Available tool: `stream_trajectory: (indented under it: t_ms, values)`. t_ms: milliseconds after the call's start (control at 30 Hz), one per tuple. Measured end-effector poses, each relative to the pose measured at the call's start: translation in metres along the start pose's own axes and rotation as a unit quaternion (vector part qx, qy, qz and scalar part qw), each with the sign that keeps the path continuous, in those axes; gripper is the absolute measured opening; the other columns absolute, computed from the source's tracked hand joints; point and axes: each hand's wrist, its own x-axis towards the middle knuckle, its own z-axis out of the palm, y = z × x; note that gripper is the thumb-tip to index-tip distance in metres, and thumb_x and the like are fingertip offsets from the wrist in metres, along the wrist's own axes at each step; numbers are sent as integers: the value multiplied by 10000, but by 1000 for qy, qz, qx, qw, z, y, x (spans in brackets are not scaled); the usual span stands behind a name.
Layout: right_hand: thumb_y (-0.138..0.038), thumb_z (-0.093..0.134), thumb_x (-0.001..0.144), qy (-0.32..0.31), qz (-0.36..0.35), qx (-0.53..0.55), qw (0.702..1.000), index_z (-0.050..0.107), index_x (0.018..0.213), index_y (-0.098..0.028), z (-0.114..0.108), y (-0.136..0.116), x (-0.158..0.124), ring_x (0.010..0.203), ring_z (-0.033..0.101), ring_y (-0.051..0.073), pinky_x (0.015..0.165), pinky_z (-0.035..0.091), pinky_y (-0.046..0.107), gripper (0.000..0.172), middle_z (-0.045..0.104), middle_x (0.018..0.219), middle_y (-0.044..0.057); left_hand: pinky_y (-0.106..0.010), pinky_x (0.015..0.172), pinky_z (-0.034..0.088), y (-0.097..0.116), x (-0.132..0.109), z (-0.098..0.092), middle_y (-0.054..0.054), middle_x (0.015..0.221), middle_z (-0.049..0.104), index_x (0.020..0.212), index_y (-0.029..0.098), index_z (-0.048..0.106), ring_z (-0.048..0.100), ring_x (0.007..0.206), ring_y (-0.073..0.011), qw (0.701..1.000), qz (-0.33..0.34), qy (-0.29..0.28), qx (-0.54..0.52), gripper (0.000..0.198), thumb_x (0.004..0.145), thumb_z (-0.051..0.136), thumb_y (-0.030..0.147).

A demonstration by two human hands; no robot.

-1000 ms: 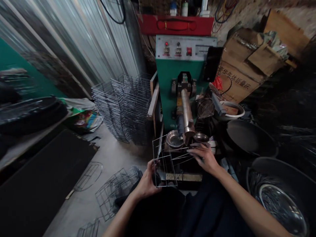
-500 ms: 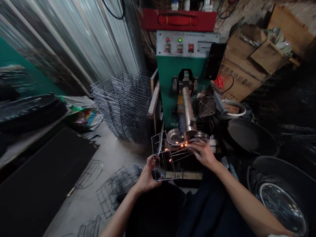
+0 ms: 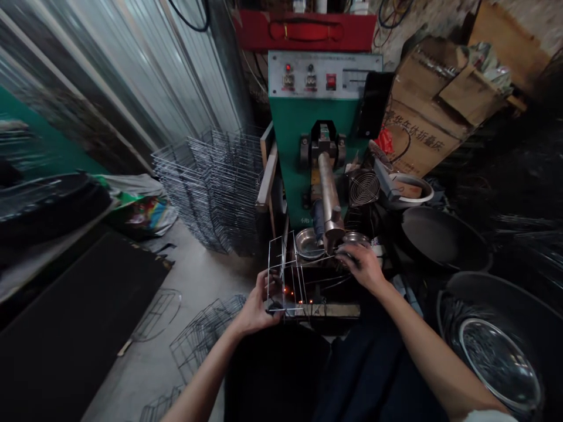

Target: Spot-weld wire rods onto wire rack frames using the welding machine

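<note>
Left hand [image 3: 255, 308] is clamped on the lower corner of a wire frame [image 3: 285, 310] — right hand [image 3: 358, 266] is curled up at the frame's far side, right by the welder's electrode [image 3: 334, 231], though I can't tell if it's actually gripping wire. The frame's held just in front of the machine, with little orange sparks [image 3: 299, 299] showing through it. There's a steel bowl [image 3: 308, 243] just behind, then the green spot welder [image 3: 290, 129], a stack of wire baskets [image 3: 215, 193] to the left, and a black pan [image 3: 440, 240] to the right.
</note>
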Motion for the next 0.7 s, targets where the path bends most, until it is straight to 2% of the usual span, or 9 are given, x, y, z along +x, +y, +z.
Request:
stream_trajectory:
  t_ms: [233, 300, 367, 433, 500, 533, 600, 633, 700]
  values:
    - [-317, 620, 1035, -4, -3, -7, 1000, 765, 1011, -237, 5, -6, 14, 964, 747, 251, 1002, 471, 443, 167, 807, 1015, 62, -700, 1146, 427, -24, 11, -12, -133, 1439, 491, 1467, 353, 230, 556, 1364, -389, 999, 24, 15, 18, 980, 692, 830, 342]
    - [-328, 622, 1031, -32, -4, 17, 999, 765, 1059, -227, -7, -10, 13, 1025, 741, 261, 1021, 487, 439, 177, 799, 1083, 75, -714, 1171, 388, -26, 10, -13, -150, 1469, 482, 1495, 342, 219, 534, 1398, -400, 999, 30, 12, 18, 980, 722, 822, 363]
    - [-374, 629, 1016, -62, 32, 50, 996, 760, 1106, -213, -32, 2, -3, 1042, 738, 264, 979, 530, 395, 226, 788, 1127, 81, -711, 1214, 321, -25, 8, -12, -178, 1518, 455, 1527, 319, 202, 484, 1450, -404, 999, 33, 15, 30, 1009, 735, 825, 347]
    - [-453, 622, 989, -52, 137, 45, 988, 764, 1079, -206, -69, 34, -41, 942, 749, 260, 871, 569, 349, 298, 792, 1068, 80, -694, 1248, 264, -23, 7, -10, -210, 1581, 397, 1574, 294, 147, 400, 1513, -410, 998, 30, 17, 50, 1130, 706, 867, 339]
    - [-549, 583, 933, 24, 291, -58, 955, 760, 1003, -203, -111, 81, -101, 879, 743, 296, 829, 575, 384, 396, 787, 969, 106, -683, 1253, 260, -23, 7, -7, -227, 1616, 353, 1601, 284, 89, 352, 1542, -411, 999, 6, 10, 51, 1237, 673, 904, 358]
    - [-576, 584, 874, 47, 375, -139, 915, 746, 901, -206, -131, 104, -137, 796, 733, 318, 767, 576, 415, 405, 775, 870, 127, -681, 1250, 270, -24, 7, -6, -228, 1615, 357, 1602, 285, 86, 357, 1541, -408, 999, -12, 6, 40, 1248, 669, 910, 378]
    - [-539, 583, 778, 37, 513, -242, 822, 657, 665, -228, -162, 137, -216, 652, 698, 350, 681, 557, 485, 339, 703, 670, 161, -674, 1246, 287, -27, 7, -3, -218, 1581, 409, 1574, 293, 153, 395, 1524, -402, 999, -48, 6, 5, 1178, 677, 905, 429]
    - [-503, 593, 736, 7, 561, -243, 792, 595, 582, -247, -171, 144, -253, 580, 673, 346, 637, 542, 501, 299, 647, 572, 140, -669, 1246, 289, -30, 7, -2, -213, 1566, 430, 1546, 299, 196, 407, 1519, -400, 998, -65, 9, -10, 1124, 683, 900, 456]
    - [-463, 621, 660, -1, 608, -247, 755, 446, 447, -272, -178, 144, -315, 420, 579, 318, 524, 492, 501, 335, 496, 404, 71, -664, 1245, 293, -37, 4, 2, -210, 1565, 431, 1482, 313, 245, 400, 1523, -407, 995, -98, 17, -20, 1055, 678, 900, 507]
